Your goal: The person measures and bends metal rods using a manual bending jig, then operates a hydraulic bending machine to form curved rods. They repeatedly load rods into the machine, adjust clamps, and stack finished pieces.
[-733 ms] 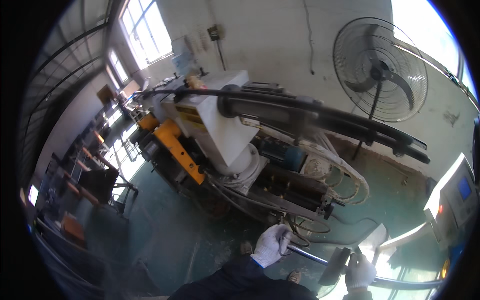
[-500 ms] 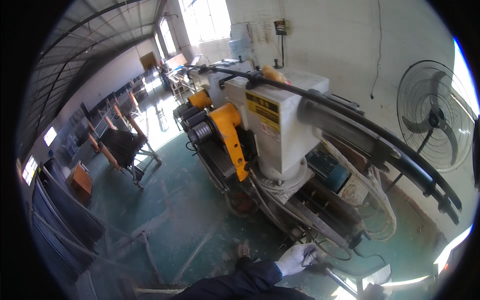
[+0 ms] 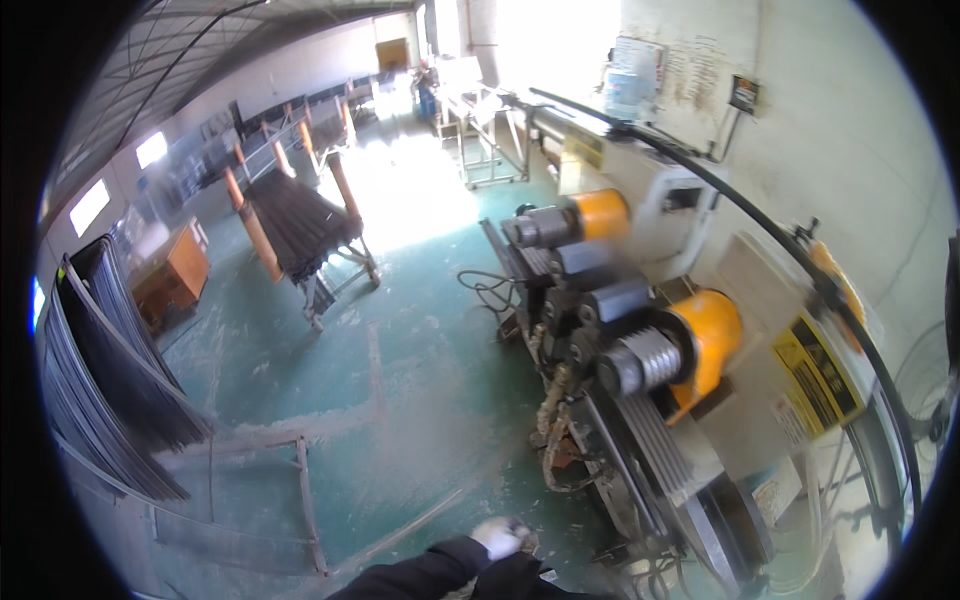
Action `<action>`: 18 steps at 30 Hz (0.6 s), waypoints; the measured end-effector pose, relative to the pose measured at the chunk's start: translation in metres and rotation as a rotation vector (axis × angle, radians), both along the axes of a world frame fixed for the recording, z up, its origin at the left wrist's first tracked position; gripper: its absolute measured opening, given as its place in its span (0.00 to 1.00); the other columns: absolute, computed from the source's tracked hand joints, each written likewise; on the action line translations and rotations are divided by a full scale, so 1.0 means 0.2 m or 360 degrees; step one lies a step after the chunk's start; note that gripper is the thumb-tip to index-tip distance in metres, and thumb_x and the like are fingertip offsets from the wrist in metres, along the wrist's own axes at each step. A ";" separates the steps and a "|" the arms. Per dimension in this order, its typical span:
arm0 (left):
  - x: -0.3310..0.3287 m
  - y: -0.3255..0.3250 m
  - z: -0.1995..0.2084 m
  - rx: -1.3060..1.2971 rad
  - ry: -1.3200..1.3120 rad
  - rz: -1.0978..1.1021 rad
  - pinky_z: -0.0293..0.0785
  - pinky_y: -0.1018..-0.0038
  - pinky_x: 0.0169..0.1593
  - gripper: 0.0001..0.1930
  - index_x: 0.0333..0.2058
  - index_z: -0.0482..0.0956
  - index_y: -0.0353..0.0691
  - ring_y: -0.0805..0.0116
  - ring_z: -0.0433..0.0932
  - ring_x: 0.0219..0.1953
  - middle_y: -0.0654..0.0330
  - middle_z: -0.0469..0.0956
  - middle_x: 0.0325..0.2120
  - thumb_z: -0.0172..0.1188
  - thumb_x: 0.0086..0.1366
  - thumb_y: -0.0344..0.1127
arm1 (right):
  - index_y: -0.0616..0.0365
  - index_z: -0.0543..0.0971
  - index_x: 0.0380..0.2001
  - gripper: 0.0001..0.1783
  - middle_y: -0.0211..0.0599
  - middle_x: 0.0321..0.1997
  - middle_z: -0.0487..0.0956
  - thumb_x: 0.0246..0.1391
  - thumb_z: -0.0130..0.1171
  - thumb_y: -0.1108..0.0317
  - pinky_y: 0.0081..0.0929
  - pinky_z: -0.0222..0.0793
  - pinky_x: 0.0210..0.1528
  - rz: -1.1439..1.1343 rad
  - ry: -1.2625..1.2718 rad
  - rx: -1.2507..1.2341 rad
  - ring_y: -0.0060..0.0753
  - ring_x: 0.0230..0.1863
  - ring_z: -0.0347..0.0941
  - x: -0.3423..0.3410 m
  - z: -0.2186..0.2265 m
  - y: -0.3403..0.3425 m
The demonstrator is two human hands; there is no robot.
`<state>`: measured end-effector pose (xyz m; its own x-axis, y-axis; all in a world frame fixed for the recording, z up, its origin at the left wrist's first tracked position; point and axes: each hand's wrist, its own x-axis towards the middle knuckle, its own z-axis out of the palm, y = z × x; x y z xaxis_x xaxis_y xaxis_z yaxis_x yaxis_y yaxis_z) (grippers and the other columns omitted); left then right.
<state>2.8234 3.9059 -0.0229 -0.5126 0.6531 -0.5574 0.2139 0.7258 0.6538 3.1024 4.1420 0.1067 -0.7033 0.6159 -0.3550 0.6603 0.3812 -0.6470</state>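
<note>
My left hand (image 3: 501,538), in a pale work glove with a dark sleeve, is low in the middle of the view. Its fingers look curled closed, but they are slightly blurred and whatever they hold cannot be made out. Nearest to it, on the right, stands a large machine (image 3: 640,500) with orange housings (image 3: 710,335), ribbed metal rollers (image 3: 640,365) and hanging cables. A long black bar (image 3: 740,200) runs above the machine and curves down at the right. My right hand does not show.
Bundled dark bars lie on a rack (image 3: 300,225) with orange-brown posts, left of centre. Curved dark strips (image 3: 110,370) are stacked at the far left, near a brown cabinet (image 3: 175,265). A metal frame (image 3: 305,500) lies on the green floor. A wall (image 3: 800,60) bounds the right.
The view has swung left and toward the machine's rollers, so the machine sits farther right. The standing fan is mostly out of view. My left hand appears lower and farther left.
</note>
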 end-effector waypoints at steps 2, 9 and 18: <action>-0.32 -0.22 0.08 -0.0026 0.0232 0.0546 0.84 0.51 0.64 0.25 0.59 0.90 0.37 0.39 0.89 0.60 0.39 0.91 0.54 0.61 0.80 0.52 | 0.57 0.79 0.75 0.28 0.57 0.59 0.88 0.79 0.57 0.59 0.50 0.83 0.57 0.0130 -0.0028 -0.0046 0.57 0.57 0.87 -0.29 -0.01 0.00; -0.99 -0.53 0.05 0.0354 -0.0090 0.1493 0.90 0.64 0.47 0.22 0.61 0.82 0.29 0.63 0.92 0.45 0.50 0.91 0.40 0.61 0.87 0.46 | 0.56 0.81 0.74 0.27 0.55 0.60 0.89 0.79 0.60 0.58 0.50 0.83 0.60 0.0368 -0.0152 -0.0137 0.57 0.59 0.86 -1.01 -0.10 0.02; -1.91 0.01 0.40 0.0884 -0.0333 0.0938 0.86 0.64 0.55 0.21 0.57 0.86 0.30 0.63 0.90 0.45 0.53 0.92 0.43 0.60 0.88 0.47 | 0.55 0.82 0.73 0.27 0.52 0.62 0.89 0.78 0.63 0.56 0.50 0.82 0.63 0.0323 -0.0447 -0.0181 0.57 0.62 0.86 -1.77 -0.53 0.09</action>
